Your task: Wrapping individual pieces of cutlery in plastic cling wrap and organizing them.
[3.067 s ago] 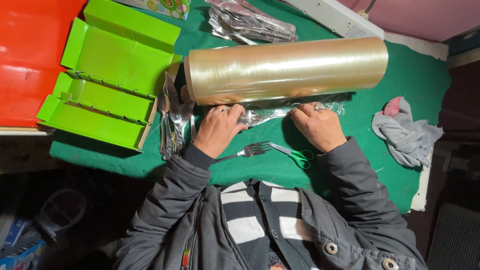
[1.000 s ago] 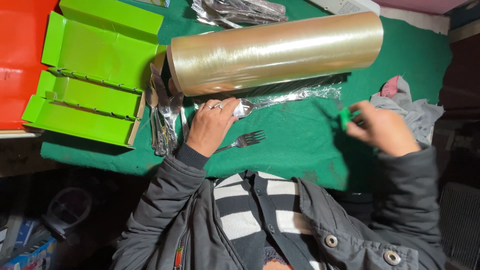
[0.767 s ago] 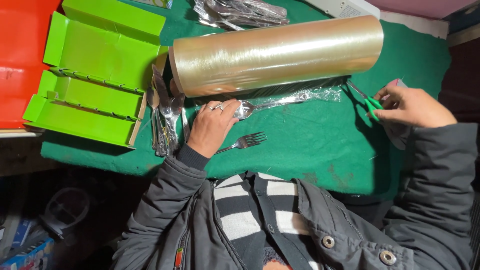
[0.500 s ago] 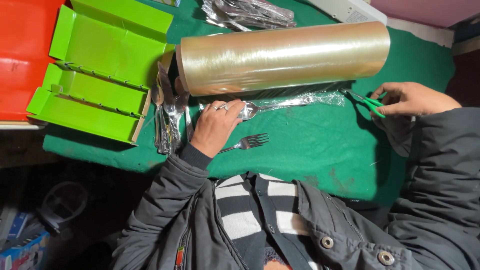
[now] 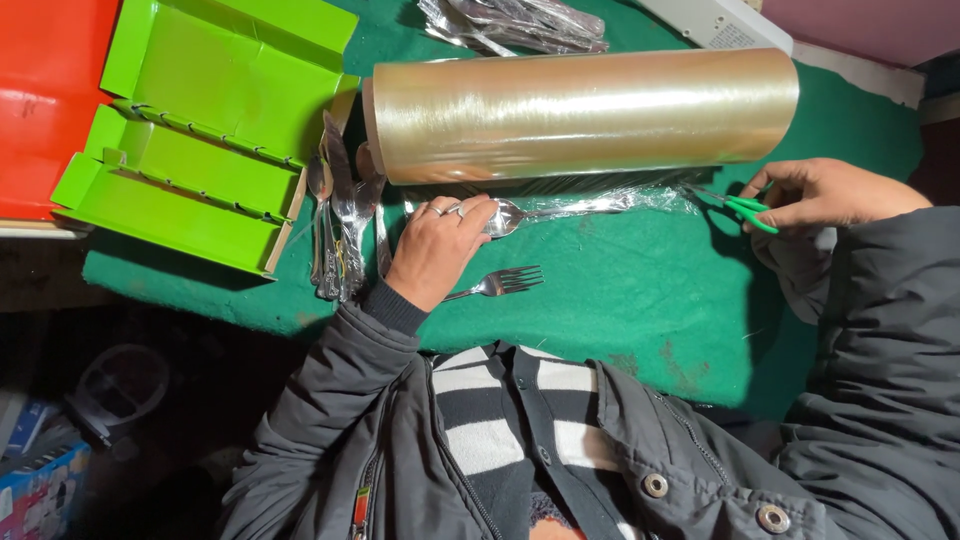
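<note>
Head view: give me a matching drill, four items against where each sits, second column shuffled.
Items:
1. scissors
2. fork
3. spoon
4. cling film roll

Places:
A. under the left hand, inside clear film
B. lying across the green cloth, above both hands
C. in the right hand
D. bare on the cloth, just right of the left wrist

Pairs: 1-C, 2-D, 3-A, 4-B

left hand (image 5: pixel 438 250) on wrapped spoon (image 5: pixel 520 213) | right hand (image 5: pixel 835 192) holds green scissors (image 5: pixel 735 205) | film roll (image 5: pixel 580 115) behind

cloth (image 5: pixel 620 300) green | scissors (image 5: pixel 745 208) green | box (image 5: pixel 200 130) lime (tray (image 5: pixel 45 100) orange)
</note>
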